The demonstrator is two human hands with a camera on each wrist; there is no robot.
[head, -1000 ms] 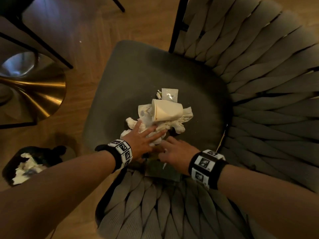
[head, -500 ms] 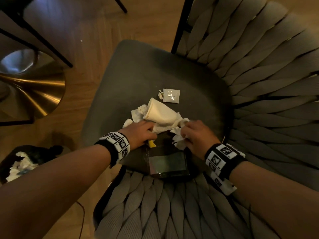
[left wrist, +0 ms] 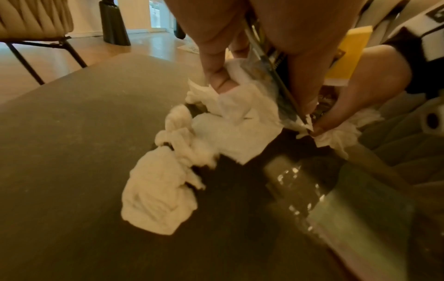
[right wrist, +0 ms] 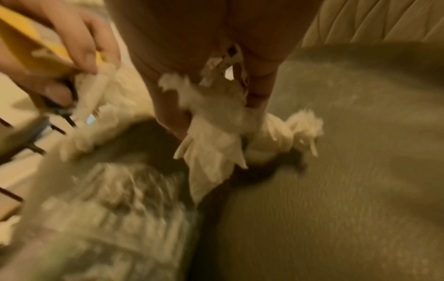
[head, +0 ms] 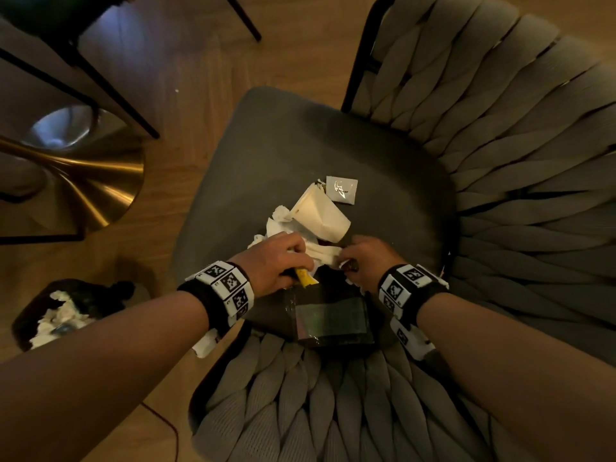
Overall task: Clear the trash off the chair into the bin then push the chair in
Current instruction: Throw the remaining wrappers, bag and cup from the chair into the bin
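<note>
- Since a second ago, both hands have closed on the tissues [head: 320, 253] and bunched the pile on the chair [head: 300, 145] seat.
- Left hand [head: 276, 261] grips tissue plus a yellow wrapper [head: 306, 280]; right hand [head: 363, 261] grips tissue.
- Paper cup [head: 320, 211], sachet [head: 341, 190] just beyond, glossy packet [head: 333, 323] nearer.
- Bin [head: 66, 308], near left, already holds trash; dumping this load and pushing the chair in remain.

Matt cloth, soft paper, glossy film and polished metal

The chair seat [head: 300, 145] is covered in matt grey cloth, its back [head: 500, 128] in ribbed woven fabric; crumpled white tissue [left wrist: 163, 199], a smooth paper cup [head: 320, 211], a glossy plastic wrapper [head: 333, 321], brushed brass base [head: 96, 185] and wood floor [head: 186, 68] are seen.
</note>
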